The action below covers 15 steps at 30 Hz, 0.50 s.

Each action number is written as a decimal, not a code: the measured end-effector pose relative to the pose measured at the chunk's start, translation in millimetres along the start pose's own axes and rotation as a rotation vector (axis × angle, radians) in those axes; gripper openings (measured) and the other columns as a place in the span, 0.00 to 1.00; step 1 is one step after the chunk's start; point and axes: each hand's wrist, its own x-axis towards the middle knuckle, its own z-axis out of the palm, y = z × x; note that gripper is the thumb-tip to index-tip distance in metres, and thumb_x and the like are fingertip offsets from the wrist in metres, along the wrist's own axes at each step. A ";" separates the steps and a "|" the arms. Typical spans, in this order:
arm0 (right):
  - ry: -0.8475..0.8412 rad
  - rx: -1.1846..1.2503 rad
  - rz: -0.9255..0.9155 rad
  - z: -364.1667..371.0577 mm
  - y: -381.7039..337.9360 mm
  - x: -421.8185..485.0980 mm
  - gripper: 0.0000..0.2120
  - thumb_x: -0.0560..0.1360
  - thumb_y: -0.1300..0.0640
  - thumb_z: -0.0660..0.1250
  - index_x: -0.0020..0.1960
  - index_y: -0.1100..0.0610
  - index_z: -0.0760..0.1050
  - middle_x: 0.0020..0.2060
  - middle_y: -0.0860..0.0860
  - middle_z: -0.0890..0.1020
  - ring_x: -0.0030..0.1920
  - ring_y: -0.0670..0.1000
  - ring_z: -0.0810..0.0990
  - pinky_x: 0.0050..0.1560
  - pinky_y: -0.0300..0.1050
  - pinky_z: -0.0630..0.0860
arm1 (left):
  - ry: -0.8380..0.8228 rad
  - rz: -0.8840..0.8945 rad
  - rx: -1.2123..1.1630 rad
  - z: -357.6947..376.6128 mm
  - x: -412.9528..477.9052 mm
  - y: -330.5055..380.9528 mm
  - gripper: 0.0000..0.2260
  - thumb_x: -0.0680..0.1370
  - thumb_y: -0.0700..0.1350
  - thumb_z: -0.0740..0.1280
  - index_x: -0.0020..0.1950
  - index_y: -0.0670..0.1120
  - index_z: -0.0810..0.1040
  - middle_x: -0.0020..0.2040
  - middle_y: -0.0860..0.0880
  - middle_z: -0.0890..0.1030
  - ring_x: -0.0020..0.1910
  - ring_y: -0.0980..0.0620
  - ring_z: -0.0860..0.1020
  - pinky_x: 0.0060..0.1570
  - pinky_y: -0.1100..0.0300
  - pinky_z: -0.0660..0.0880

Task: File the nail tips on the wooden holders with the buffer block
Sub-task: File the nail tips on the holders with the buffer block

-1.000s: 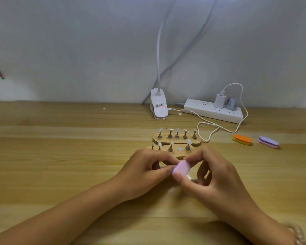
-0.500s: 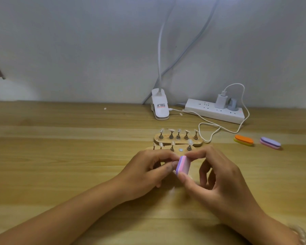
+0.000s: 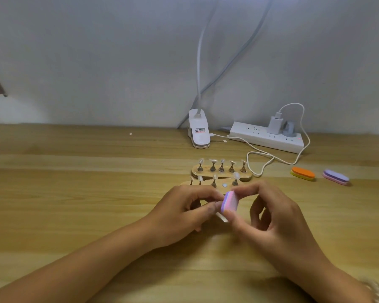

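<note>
My right hand [image 3: 269, 217] pinches a small pink and purple buffer block [image 3: 229, 201] between thumb and forefinger, tilted on edge. My left hand [image 3: 182, 213] pinches something small right against the block's left face; what it holds is mostly hidden by the fingers. A clear nail tip [image 3: 221, 217] shows just below the block. Two wooden holders lie behind the hands: the far one [image 3: 221, 174] carries several nail tips on metal stands, and the near one [image 3: 224, 186] is partly covered by my hands.
An orange buffer block [image 3: 302, 173] and a purple one [image 3: 335, 177] lie on the wooden table [image 3: 74, 193] at the right. A white clip lamp base [image 3: 198, 132], a power strip [image 3: 267, 137] and a looping white cable [image 3: 260, 160] sit near the wall.
The buffer block has turned from flat to standing on edge, showing its pink and purple layers. Both hands stay close together in front of the near holder.
</note>
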 end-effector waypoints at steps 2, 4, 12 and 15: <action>-0.049 0.020 -0.025 0.3 -2.5 -1.7 0.13 0.69 0.43 0.74 0.48 0.47 0.78 0.44 0.41 0.79 0.32 0.48 0.76 0.31 0.31 0.68 | 0.004 -0.002 0.017 0.1 0.1 -0.6 0.05 0.80 0.39 0.68 0.51 0.47 0.84 0.38 0.52 0.82 0.27 0.57 0.74 0.31 0.65 0.70; -0.009 0.048 0.071 -3.4 3.0 1.8 0.13 0.69 0.40 0.73 0.47 0.47 0.78 0.45 0.39 0.79 0.33 0.49 0.76 0.32 0.32 0.68 | 0.013 -0.004 0.013 1.1 0.7 -0.3 0.04 0.79 0.41 0.70 0.49 0.46 0.84 0.34 0.57 0.80 0.26 0.57 0.73 0.30 0.65 0.68; -0.008 -0.023 0.061 -1.6 4.4 1.3 0.16 0.68 0.37 0.71 0.47 0.47 0.76 0.45 0.39 0.78 0.34 0.50 0.76 0.33 0.36 0.70 | 0.041 0.006 0.054 1.4 1.1 1.9 0.04 0.78 0.41 0.71 0.47 0.49 0.84 0.33 0.63 0.79 0.27 0.56 0.71 0.30 0.59 0.68; 0.009 -0.042 0.069 -1.6 6.6 1.8 0.15 0.68 0.38 0.70 0.47 0.46 0.77 0.44 0.39 0.78 0.34 0.50 0.76 0.33 0.39 0.71 | 0.046 0.009 0.051 1.9 0.6 1.6 0.03 0.77 0.43 0.72 0.47 0.49 0.85 0.34 0.63 0.80 0.28 0.55 0.71 0.30 0.60 0.67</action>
